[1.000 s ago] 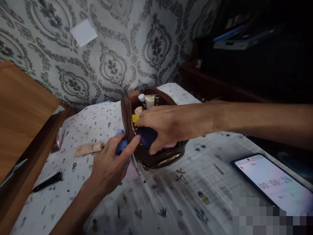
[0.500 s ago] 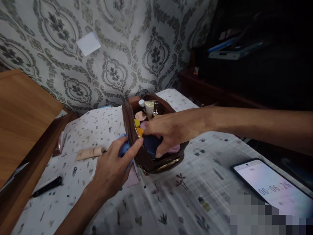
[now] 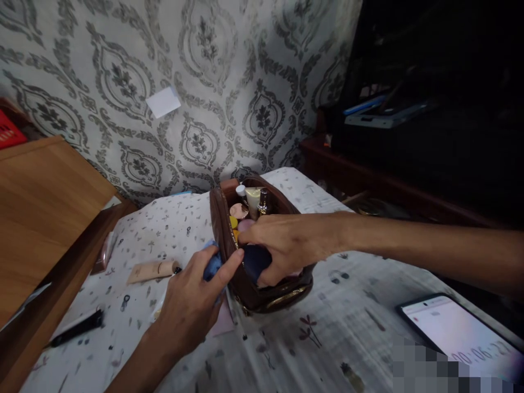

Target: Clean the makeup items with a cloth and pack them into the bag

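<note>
Brown bag (image 3: 250, 297), open on printed sheet (image 3: 339, 327). Right hand (image 3: 289, 243) inside it, fingers around navy item (image 3: 254, 263), possibly a pouch; left hand (image 3: 190, 297) at its rim, over blue bundle (image 3: 212, 267). Closure of both: cannot tell. Pink item (image 3: 295, 273) more covered than before. Sheet spans bag to phone (image 3: 462, 327).

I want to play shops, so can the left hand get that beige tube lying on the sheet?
Probably yes. The beige tube lies right beside the left hand, its body uncovered, though those fingers are busy at the crumpled blue thing.
</note>
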`<control>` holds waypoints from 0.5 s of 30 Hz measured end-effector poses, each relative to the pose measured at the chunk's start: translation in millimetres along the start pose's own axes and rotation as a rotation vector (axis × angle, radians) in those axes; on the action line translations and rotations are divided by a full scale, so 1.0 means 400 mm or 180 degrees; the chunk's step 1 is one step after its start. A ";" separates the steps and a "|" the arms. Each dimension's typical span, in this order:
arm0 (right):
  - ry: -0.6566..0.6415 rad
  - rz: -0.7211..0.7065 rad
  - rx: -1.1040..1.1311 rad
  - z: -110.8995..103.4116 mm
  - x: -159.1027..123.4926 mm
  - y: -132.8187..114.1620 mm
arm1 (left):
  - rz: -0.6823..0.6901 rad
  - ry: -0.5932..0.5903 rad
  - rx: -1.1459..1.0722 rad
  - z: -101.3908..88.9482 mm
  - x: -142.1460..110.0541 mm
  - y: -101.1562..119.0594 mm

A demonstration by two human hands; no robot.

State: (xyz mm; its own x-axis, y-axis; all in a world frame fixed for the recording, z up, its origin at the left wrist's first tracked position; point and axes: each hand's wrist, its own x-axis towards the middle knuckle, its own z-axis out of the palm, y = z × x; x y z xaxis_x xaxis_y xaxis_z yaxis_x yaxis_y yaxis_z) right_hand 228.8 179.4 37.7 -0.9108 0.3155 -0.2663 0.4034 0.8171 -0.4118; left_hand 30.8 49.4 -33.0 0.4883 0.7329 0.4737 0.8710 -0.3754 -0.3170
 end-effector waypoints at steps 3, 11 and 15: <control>-0.0048 0.0039 -0.0173 0.001 0.009 0.000 | -0.0005 -0.0059 -0.0027 0.000 0.000 0.000; -0.0081 0.0123 -0.0074 -0.010 -0.016 -0.005 | 0.0012 -0.0160 0.0096 -0.007 -0.001 -0.004; 0.0055 0.0068 -0.0009 -0.024 -0.022 -0.006 | -0.0010 -0.0168 0.0100 -0.010 0.001 -0.004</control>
State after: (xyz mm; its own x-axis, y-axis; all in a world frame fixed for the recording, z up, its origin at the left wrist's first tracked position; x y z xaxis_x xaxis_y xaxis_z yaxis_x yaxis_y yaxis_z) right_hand 235.0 179.1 49.5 -0.9033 0.3413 -0.2599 0.4227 0.8113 -0.4038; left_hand 29.7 47.8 -29.1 0.4813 0.7633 0.4311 0.8700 -0.3556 -0.3416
